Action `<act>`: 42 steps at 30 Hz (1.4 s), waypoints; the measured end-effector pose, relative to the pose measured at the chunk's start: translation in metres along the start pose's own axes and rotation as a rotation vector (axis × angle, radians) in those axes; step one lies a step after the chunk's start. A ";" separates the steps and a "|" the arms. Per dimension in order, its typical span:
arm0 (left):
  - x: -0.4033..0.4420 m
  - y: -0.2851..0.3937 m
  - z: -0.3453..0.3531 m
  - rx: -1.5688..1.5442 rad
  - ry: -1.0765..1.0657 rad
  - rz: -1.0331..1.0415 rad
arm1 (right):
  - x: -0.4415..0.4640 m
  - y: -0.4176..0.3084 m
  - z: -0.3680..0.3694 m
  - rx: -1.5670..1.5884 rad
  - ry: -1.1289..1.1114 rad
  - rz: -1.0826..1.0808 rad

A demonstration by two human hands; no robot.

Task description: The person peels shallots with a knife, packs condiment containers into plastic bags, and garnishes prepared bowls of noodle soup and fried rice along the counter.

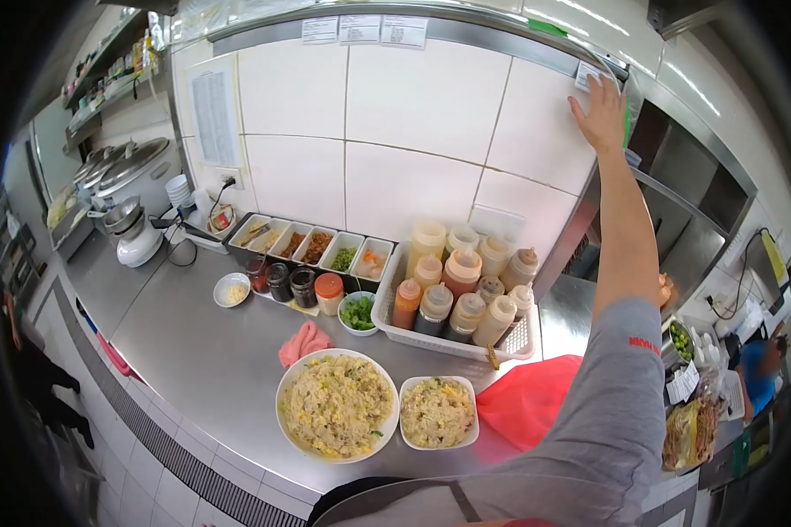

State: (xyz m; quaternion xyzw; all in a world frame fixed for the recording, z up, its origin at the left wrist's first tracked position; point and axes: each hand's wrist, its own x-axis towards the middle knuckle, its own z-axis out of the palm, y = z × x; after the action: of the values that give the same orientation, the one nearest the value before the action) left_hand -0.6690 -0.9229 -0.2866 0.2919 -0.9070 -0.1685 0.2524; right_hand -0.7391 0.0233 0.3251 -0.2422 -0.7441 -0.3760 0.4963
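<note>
My right hand (601,119) is stretched up to the top right of the wall, fingers spread. Its fingertips are at a small printed slip (588,77) below the metal rail (483,39); whether they touch it I cannot tell. Clear plastic with a green edge hangs beside the hand. My left hand is out of view. Down on the steel counter (185,325), in front of my body, stand a large round bowl of fried rice (336,404) and a smaller square bowl of fried rice (439,413). A red plastic bag (529,400) lies beside them, partly under my arm.
A white basket (448,344) holds several squeeze bottles. To its left are topping trays (312,248), sauce jars (302,286), a bowl of chopped greens (358,314) and a pink cloth (304,342). Steel shelving (677,176) stands at right. Other people are partly visible at both sides.
</note>
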 end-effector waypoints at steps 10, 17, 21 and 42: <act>0.059 0.283 -0.037 -0.536 -0.022 0.433 | 0.090 -0.151 0.013 0.182 0.223 -0.376; 0.087 0.376 0.045 -0.323 -0.065 0.501 | 0.129 -0.257 0.010 0.053 -0.013 -0.542; 0.085 0.386 0.051 -0.075 -0.144 0.469 | 0.103 -0.240 0.026 0.045 -0.041 -0.388; 0.087 0.379 0.044 -0.227 -0.131 0.547 | 0.021 -0.054 -0.002 -0.031 -0.196 -0.135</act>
State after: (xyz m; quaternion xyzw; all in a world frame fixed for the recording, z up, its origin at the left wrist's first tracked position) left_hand -0.9235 -0.6762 -0.1195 -0.0049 -0.9416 -0.2131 0.2605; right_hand -0.7862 -0.0108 0.3271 -0.2348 -0.7978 -0.3945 0.3908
